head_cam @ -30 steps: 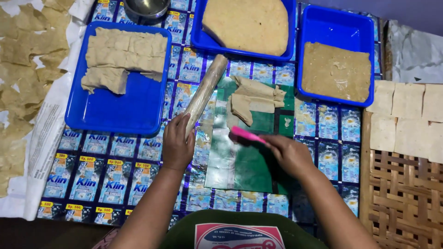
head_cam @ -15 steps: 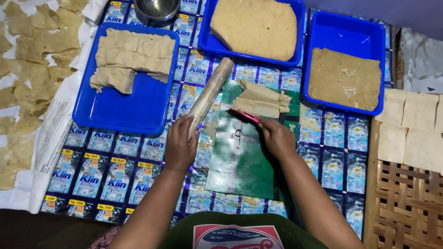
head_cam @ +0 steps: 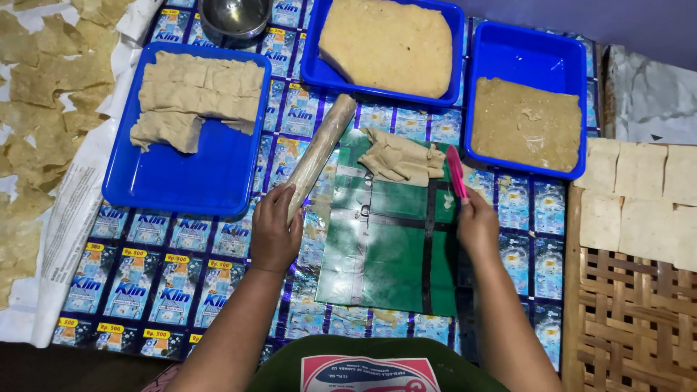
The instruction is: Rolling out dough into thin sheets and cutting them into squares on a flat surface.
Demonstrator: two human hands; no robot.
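A mat of blue printed sachet wrappers [head_cam: 181, 239] covers the floor before you, with a green sheet [head_cam: 385, 247] on top. Your left hand [head_cam: 274, 231] closes round the lower end of a rolling pin [head_cam: 319, 156] that slants up beside the sheet. Your right hand [head_cam: 475, 221] grips a pink scraper [head_cam: 456, 170], pointing toward folded dough [head_cam: 399, 156] just beside it.

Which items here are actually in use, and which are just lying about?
In use: left hand on rolling pin; right hand holding pink tool; green mat; folded dough.
Lying about: metal bowl; woven tray.
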